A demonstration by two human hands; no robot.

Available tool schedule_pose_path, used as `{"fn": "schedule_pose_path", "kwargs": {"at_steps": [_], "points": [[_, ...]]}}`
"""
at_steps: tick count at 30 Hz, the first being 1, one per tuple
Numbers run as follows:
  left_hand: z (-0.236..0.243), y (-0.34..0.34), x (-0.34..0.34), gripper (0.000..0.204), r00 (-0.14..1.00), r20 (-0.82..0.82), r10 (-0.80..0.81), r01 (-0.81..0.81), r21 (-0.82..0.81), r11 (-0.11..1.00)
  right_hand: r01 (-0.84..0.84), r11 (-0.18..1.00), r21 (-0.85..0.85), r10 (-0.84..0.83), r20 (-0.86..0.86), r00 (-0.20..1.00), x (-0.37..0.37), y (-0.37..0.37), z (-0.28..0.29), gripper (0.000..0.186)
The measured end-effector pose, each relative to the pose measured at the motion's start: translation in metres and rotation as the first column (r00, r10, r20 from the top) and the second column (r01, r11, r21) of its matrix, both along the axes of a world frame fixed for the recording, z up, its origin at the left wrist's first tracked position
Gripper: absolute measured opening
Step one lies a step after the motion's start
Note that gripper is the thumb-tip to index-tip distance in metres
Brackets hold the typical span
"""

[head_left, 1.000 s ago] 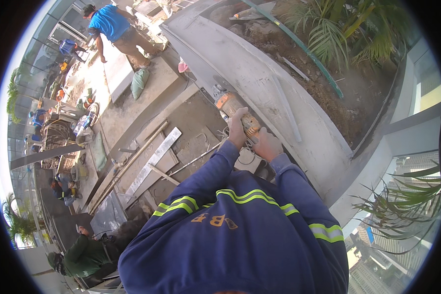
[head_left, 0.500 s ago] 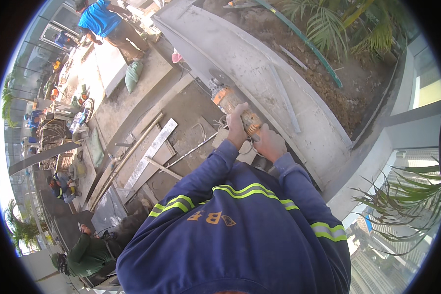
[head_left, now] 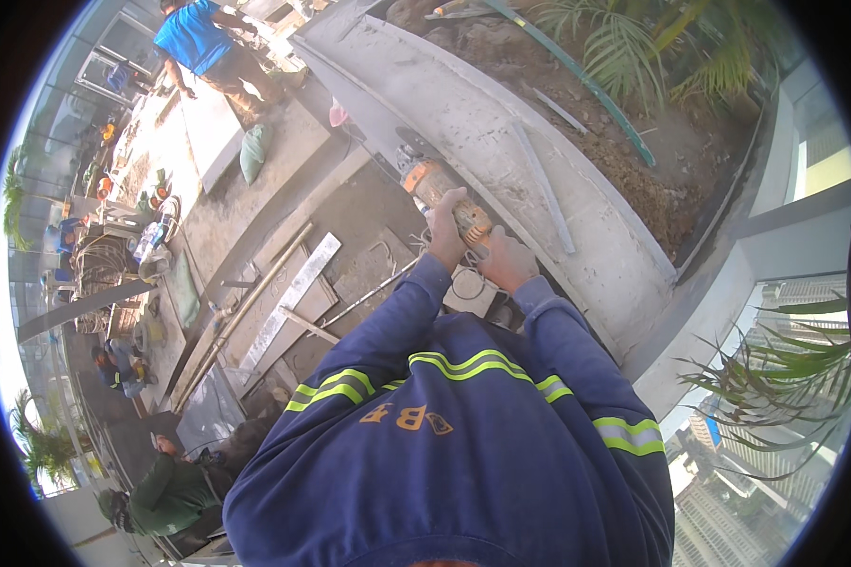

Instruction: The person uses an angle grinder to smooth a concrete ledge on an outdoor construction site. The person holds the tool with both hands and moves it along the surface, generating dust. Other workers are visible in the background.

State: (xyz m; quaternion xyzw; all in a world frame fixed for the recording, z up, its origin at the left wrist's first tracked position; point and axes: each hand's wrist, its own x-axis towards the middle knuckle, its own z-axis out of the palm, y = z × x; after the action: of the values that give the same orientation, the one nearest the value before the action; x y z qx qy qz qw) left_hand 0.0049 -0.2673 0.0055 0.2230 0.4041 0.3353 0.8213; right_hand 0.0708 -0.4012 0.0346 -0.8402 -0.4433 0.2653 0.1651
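Observation:
Both my hands are wrapped round a dusty orange angle grinder, held out in front of me. My left hand grips the middle of its body. Behind it, my right hand closes round the rear end. The grinder's metal head and its disc lie at the far end, against or close beside the side face of the grey concrete planter wall; whether they touch I cannot tell. Dust blurs the disc's edge. A pale block-like thing lies below my wrists.
Left of me lie a long whitish board, a wooden pole and a thin rod. A flat strip rests on the wall top. One person in blue stands far left; another in green is at lower left.
My hands and the grinder have shifted left and slightly farther along the wall. The person in blue has straightened a little. My grip on the grinder stays the same.

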Motion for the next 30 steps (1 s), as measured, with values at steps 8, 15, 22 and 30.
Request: {"fn": "schedule_pose_path", "kwargs": {"at_steps": [8,15,22,30], "points": [[0.024,-0.028,-0.008,0.027,1.0,0.022,0.002,-0.001,-0.034,0.999,0.011,0.996,-0.087,-0.013,-0.03,0.999,-0.006,-0.023,0.028,0.044],[0.028,-0.029,-0.006,0.026,1.0,0.004,0.012,-0.012,-0.012,1.0,-0.001,0.999,-0.034,0.0,-0.012,1.0,-0.004,-0.023,0.011,0.05],[0.012,-0.005,-0.004,0.029,0.997,0.059,-0.044,0.046,-0.026,0.999,0.019,1.0,0.001,-0.019,-0.033,0.999,0.0,-0.003,0.003,0.045],[0.002,0.003,0.001,0.023,0.996,0.086,-0.014,0.015,-0.011,1.0,0.022,1.0,0.017,-0.021,-0.045,0.999,-0.001,0.004,0.005,0.044]]}}
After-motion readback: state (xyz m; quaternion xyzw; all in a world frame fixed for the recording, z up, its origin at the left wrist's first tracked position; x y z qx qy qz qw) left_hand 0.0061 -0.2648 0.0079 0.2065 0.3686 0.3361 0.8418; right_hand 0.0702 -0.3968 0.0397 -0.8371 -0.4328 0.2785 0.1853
